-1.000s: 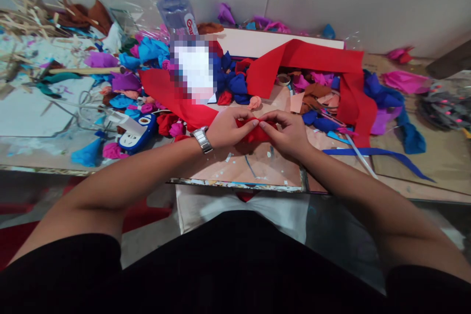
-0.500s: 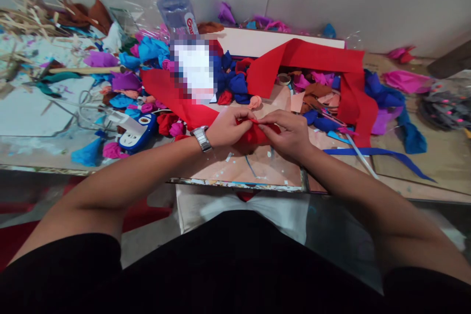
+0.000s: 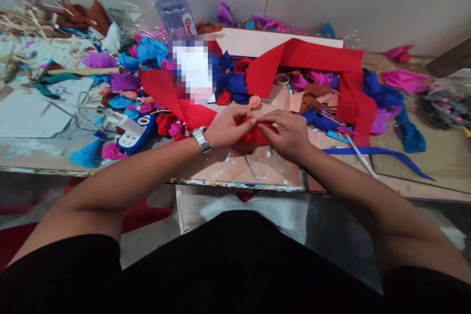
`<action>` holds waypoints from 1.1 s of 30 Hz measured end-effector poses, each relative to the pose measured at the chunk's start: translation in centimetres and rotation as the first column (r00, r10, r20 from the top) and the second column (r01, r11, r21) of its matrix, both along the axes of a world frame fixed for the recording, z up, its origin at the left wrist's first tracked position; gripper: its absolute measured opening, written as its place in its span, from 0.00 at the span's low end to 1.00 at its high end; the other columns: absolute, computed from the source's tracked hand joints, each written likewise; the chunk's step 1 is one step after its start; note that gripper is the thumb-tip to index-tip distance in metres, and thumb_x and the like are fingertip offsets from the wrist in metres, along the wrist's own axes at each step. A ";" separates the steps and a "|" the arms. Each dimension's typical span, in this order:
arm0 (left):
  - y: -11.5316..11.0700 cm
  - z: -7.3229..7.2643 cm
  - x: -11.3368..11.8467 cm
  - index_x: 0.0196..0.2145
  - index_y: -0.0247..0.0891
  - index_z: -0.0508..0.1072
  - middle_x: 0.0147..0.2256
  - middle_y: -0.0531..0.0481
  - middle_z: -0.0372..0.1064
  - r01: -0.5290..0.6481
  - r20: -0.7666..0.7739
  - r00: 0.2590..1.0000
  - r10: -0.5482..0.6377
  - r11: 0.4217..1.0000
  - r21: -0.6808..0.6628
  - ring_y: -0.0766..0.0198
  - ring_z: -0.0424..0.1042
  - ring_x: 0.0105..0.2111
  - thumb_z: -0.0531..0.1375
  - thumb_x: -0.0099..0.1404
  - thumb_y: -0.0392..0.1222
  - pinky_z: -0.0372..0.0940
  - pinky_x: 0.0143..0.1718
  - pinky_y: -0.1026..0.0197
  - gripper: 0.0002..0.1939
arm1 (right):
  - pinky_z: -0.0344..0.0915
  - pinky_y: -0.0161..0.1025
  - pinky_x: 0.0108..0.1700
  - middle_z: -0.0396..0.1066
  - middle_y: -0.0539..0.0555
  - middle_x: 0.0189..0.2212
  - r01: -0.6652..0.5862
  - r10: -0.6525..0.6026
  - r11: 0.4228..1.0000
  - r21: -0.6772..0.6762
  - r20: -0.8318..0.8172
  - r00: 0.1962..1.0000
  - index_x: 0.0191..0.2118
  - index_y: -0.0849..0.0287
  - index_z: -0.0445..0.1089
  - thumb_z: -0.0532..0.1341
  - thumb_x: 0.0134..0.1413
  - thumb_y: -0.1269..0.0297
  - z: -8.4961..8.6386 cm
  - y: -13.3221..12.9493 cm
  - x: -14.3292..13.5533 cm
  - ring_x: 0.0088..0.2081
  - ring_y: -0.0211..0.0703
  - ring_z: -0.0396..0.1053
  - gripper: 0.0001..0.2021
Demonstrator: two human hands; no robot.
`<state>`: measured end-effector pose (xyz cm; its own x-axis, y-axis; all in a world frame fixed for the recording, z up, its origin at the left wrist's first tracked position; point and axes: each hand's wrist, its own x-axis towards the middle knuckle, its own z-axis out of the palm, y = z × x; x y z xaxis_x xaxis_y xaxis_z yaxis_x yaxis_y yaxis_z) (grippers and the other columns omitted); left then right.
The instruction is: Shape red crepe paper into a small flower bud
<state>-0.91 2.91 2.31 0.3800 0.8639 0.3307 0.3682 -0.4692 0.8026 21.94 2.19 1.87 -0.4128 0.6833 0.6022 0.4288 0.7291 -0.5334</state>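
Observation:
Both hands meet over the front middle of the table, pinching one piece of red crepe paper point(image 3: 256, 136). My left hand point(image 3: 228, 128), with a metal watch on its wrist, has thumb and fingers closed on the paper's left part. From the right, my right hand point(image 3: 288, 131) pinches the same piece, its fingertips close to the left thumb. Behind my left hand a wide red strip point(image 3: 176, 99) stretches to the upper left. A small peach paper rose point(image 3: 253, 102) sits just beyond the fingers.
A plastic bottle point(image 3: 174, 12) stands at the back. Left lie a blue-and-white power socket point(image 3: 137, 133) and several paper flowers. Another long red strip point(image 3: 320, 56) and a blue strip point(image 3: 397, 155) lie right. Wooden sticks point(image 3: 27, 19) are heaped far left.
The fingers have shifted slightly on the red paper. Otherwise the hands stay in nearly the same place.

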 end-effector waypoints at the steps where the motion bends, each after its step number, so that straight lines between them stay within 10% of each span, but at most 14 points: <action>1: 0.0 0.0 0.0 0.34 0.36 0.80 0.32 0.48 0.79 -0.001 -0.005 1.000 0.001 1.000 0.001 0.63 0.73 0.32 0.61 0.72 0.51 0.65 0.37 0.59 0.17 | 0.76 0.43 0.49 0.87 0.54 0.42 0.005 -0.005 1.000 0.001 0.002 1.000 0.46 0.51 0.84 0.68 0.68 0.63 0.0 0.0 0.0 0.42 0.46 0.83 0.06; 33: -0.8 0.3 0.1 0.41 0.41 0.85 0.42 0.43 0.84 -0.051 -0.159 0.984 0.079 0.983 0.177 0.53 0.79 0.46 0.60 0.76 0.56 0.68 0.54 0.49 0.19 | 0.67 0.40 0.43 0.76 0.51 0.36 -0.071 -0.004 0.883 -0.463 -0.160 0.987 0.38 0.56 0.74 0.66 0.66 0.56 -0.5 0.4 -0.9 0.38 0.42 0.70 0.09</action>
<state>-0.78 2.14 2.57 0.3865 0.8242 0.4138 0.5230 -0.5655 0.6377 21.00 2.60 1.40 -0.3699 0.8877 0.2742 0.2953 0.3922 -0.8712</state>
